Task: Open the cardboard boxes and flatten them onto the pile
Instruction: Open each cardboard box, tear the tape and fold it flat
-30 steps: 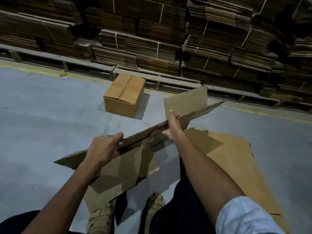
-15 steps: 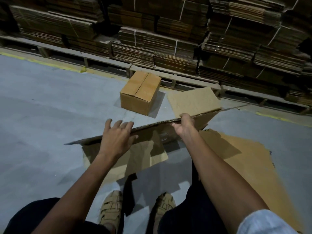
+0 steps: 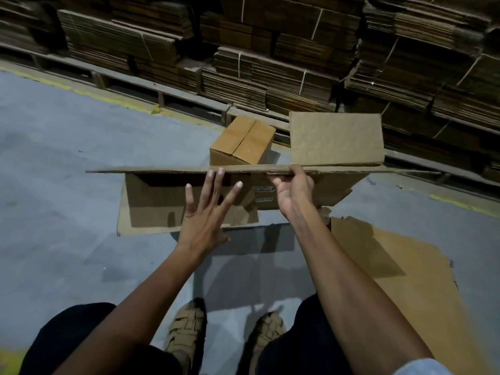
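A collapsed cardboard box hangs edge-on in front of me, one flap standing up at its right and another hanging down. My right hand grips its top edge near the middle, fingers curled over the rim. My left hand is spread wide with straight fingers, fingertips at the box's top edge. Behind it a closed, taped cardboard box stands on the floor. A flattened sheet of cardboard, the pile, lies on the floor to the right.
Tall stacks of strapped, flattened cardboard on pallets line the back. A yellow floor line runs in front of them. Grey concrete floor spreads to the left. My sandalled feet are below.
The held box has swung from tilted to level and edge-on. My left hand let go of its edge and spread open. The view has moved closer to the closed box.
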Tool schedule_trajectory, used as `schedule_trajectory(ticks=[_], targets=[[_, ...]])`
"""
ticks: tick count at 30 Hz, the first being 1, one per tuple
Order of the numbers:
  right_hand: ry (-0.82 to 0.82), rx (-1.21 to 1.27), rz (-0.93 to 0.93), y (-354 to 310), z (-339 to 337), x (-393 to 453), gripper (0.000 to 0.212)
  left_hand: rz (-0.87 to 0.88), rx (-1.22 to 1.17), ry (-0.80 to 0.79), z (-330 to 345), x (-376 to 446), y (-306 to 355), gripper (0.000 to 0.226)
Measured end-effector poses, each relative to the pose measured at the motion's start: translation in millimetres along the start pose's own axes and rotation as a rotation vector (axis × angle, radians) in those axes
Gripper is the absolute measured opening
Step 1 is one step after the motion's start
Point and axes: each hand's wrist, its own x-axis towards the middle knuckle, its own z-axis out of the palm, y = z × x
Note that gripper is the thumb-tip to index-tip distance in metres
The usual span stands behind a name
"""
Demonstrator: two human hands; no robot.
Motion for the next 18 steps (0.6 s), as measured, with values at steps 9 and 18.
schedule_trajectory(ticks=[9, 18], targets=[[-0.020, -0.056, 0.014, 17.5, 11.6, -7.5, 0.050, -0.114, 0.141, 0.224, -0.5, 6.8, -16.3, 0.125], [-0.003, -0.061, 0.035, 19.4, 7.1, -9.6, 0.047, -0.108, 0.038, 0.025, 9.5, 0.3, 1.9, 0.148]])
